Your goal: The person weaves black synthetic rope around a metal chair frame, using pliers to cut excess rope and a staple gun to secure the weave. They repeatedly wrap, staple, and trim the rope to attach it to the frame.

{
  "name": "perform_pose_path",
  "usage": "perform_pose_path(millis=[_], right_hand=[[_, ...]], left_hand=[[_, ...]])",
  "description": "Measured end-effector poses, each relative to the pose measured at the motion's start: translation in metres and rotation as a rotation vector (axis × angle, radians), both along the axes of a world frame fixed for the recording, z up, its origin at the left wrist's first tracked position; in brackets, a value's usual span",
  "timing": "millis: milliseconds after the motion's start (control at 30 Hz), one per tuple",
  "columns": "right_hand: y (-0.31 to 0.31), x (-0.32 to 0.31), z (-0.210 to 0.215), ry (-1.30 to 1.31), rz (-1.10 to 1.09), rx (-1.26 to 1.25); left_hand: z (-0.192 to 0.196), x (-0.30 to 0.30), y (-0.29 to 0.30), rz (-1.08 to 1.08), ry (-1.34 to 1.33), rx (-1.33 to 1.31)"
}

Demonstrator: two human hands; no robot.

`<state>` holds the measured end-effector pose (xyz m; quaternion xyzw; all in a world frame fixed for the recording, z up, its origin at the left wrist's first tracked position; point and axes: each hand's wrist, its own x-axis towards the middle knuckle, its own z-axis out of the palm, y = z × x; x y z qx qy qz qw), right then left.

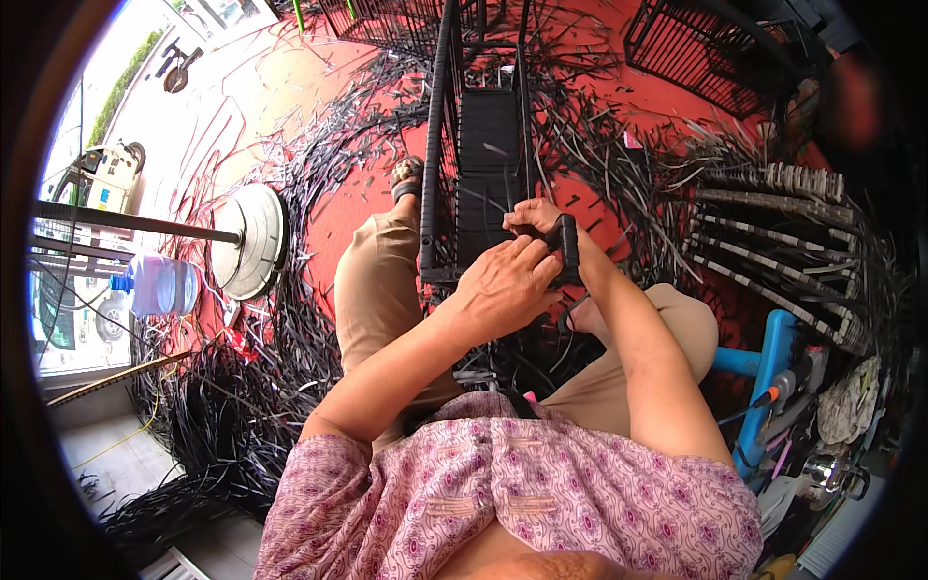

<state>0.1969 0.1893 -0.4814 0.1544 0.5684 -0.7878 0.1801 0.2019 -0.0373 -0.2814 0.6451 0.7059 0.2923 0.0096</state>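
Note:
Between my legs stands a narrow black frame (pixel 437 145), its bars wrapped with flat strips, like part of a chair. A black woven panel (pixel 486 198) fills its middle. My left hand (pixel 509 282) lies over the frame's near end, fingers curled together; what they grip is hidden beneath them. Just beyond it, my right hand (pixel 537 218) is closed in a pinch over the panel's right side. A thin strip (pixel 507 198) runs up from its fingertips. Next to my right wrist, a short black wrapped bar (pixel 568 249) sticks up from the frame.
Loose black strips (pixel 242 416) heap on the red floor (pixel 367 126) around me. A round white base (pixel 249 242) with a pole and a blue water jug (pixel 164 285) are left. Striped woven frames (pixel 773 242) and a blue stand (pixel 771 377) are right; a black rack (pixel 710 58) is far right.

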Motion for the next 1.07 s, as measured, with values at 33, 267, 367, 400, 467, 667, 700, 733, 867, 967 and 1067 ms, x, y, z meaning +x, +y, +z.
perform_pose_path(millis=[33,267,367,400,467,667,700,733,867,967,1067], right_hand=[[0.0,0.0,0.0,0.011,-0.008,-0.003],[-0.004,0.003,0.017,-0.048,-0.023,-0.053],[0.002,0.017,0.018,-0.031,-0.059,-0.104],[0.006,0.022,0.004,-0.028,-0.12,-0.076],[0.001,0.041,0.022,-0.019,-0.08,-0.023],[-0.02,0.062,0.036,-0.001,0.012,0.097],[-0.027,0.065,0.035,0.002,0.025,0.105],[-0.036,0.068,0.035,0.007,0.032,0.11],[-0.076,0.086,0.04,0.006,0.025,0.15],[-0.105,0.098,0.045,-0.022,-0.039,0.161],[-0.131,0.102,0.031,-0.026,-0.125,0.127]], left_hand=[[0.003,0.004,0.001,0.018,-0.024,-0.006],[-0.018,0.021,0.013,0.169,0.042,0.047],[-0.024,0.033,0.022,0.164,0.061,0.122],[-0.026,0.038,0.025,0.156,0.099,0.107],[-0.031,0.053,0.027,0.172,0.16,0.093],[-0.029,0.077,-0.007,0.17,0.049,0.126],[-0.029,0.081,-0.016,0.169,0.036,0.125],[-0.029,0.084,-0.026,0.167,0.025,0.125],[-0.03,0.09,-0.069,0.1,0.037,0.117],[-0.02,0.091,-0.098,0.062,-0.016,0.057],[-0.004,0.078,-0.125,0.025,-0.113,-0.018]])
